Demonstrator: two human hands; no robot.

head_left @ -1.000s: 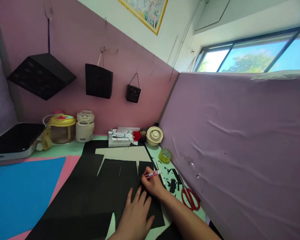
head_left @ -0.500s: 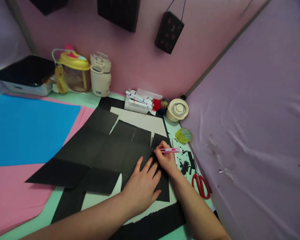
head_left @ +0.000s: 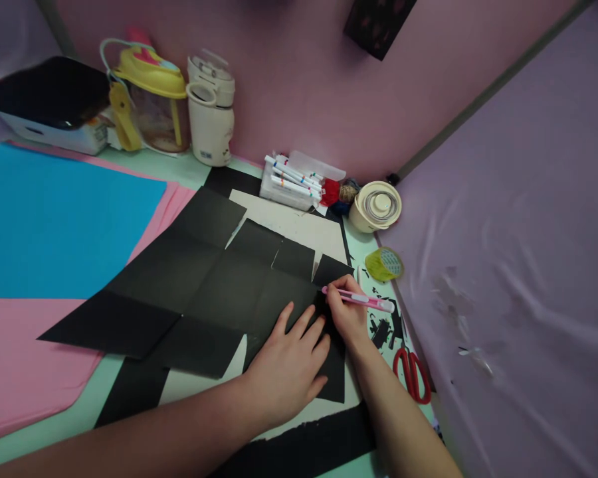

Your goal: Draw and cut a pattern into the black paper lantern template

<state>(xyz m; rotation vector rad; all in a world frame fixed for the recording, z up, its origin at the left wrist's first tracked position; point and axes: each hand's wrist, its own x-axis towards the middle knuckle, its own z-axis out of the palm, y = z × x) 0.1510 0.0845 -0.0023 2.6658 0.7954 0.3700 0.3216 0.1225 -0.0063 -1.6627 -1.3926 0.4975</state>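
A large black card sheet [head_left: 214, 285] with slits and flaps along its edges lies over pale board [head_left: 294, 226]. Flat on the sheet, fingers spread, my left hand [head_left: 289, 365] presses down near its right part. My right hand [head_left: 349, 309] is closed around a pink craft knife [head_left: 366, 301], whose front end meets the sheet near its right edge. The fine tip is too small to make out. Slits separate the flaps at the far edge, and one flap [head_left: 294, 257] sits between two of them.
Red-handled scissors [head_left: 411, 375] and black paper scraps [head_left: 380, 332] lie on the right, below yellow-green tape [head_left: 383, 264]. Behind are markers [head_left: 294, 182], a cream round container [head_left: 376, 207], a white bottle [head_left: 212, 123] and a yellow-lidded jug [head_left: 154, 99]. Blue sheet [head_left: 64, 232] lies left.
The view has tilted downward, so the wall items sit higher in the picture. My right hand keeps the knife at the sheet's right part; its handle now angles down to the right.
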